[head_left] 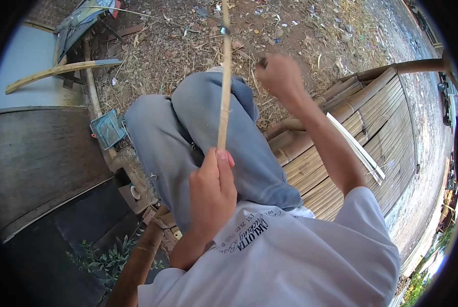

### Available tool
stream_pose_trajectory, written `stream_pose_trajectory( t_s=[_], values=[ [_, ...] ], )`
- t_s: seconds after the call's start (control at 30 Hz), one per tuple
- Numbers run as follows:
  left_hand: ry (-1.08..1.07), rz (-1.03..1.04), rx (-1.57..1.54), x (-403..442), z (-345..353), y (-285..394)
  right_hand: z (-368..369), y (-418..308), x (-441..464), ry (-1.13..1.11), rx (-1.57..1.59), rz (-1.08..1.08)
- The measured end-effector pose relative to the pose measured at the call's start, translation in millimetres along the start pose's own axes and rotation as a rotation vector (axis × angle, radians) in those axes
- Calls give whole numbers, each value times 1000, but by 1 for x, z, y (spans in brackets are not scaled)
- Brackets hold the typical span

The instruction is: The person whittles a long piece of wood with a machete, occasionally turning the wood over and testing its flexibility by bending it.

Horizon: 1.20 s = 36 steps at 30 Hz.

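Note:
My left hand (pixel 212 189) is closed round the lower end of a long, thin bamboo strip (pixel 225 97), in front of my shirt. The strip points away from me over my lap and runs out at the top of the view. Out to the right, my right hand (pixel 280 77) makes a fist around a dark handle, which seems to be that of a knife (pixel 263 62). Its blade is smeared by motion; a dark blurred shape crosses the strip near the top. Most of the handle is hidden by my fingers.
I sit on a bamboo-slat bench (pixel 362 128), where pale split strips (pixel 356 148) lie at my right. A blue plastic basket (pixel 108 130), a curved wood piece (pixel 60 71) and dark boards (pixel 45 153) are at left. Litter and dry shavings cover the ground (pixel 177 51).

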<state>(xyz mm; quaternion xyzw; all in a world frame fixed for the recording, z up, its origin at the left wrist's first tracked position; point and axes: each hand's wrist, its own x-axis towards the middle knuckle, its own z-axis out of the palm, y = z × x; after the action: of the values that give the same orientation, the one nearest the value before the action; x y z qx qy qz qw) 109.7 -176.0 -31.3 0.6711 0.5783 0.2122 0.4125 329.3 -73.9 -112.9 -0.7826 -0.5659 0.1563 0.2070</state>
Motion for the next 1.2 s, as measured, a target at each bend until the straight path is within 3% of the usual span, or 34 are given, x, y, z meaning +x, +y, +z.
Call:
stream_pose_trajectory(
  t_s=[0.07, 0.13, 0.27, 0.33, 0.37, 0.43, 0.47, 0.53, 0.87, 0.9, 0.97, 1.07, 1.17, 1.2],
  values=[
    [-123, -46, -212, -23, -13, -3, -29, 36, 30, 174, 57, 111],
    [-78, -104, -332, -20, -10, -6, -49, 33, 18, 256, 84, 18],
    [-158, -196, -644, -12, -12, -13, -53, 10, -29, 195, 211, -7],
    [-185, -200, -743, -12, -15, -13, -41, 9, -40, -16, 513, 182],
    [-214, -196, -828, -11, -18, -13, -37, 5, -44, -11, 516, 177],
    [-220, -181, -808, -13, -23, -17, -32, -7, -51, -195, 1132, 334],
    [-230, -176, -796, -15, -26, -20, -32, -16, -54, -181, 1140, 325],
    [-254, -154, -734, -20, -36, -30, -37, -35, -59, -320, 1530, 347],
    [-433, -107, -508, -36, -64, -49, -45, -84, -80, -316, 1517, 191],
    [-422, -110, -518, -35, -61, -47, -44, -87, -81, -307, 1549, 198],
    [-154, -149, -459, -30, -49, -42, -43, -95, -85, -328, 1570, 204],
    [-105, -162, -599, -23, -50, -36, -45, -104, -86, -291, 1550, 180],
    [-50, -167, -701, -16, -49, -28, -35, -104, -103, -139, 893, -66],
    [-39, -159, -712, -16, -51, -26, -33, -103, -112, -142, 885, -81]
  ],
)
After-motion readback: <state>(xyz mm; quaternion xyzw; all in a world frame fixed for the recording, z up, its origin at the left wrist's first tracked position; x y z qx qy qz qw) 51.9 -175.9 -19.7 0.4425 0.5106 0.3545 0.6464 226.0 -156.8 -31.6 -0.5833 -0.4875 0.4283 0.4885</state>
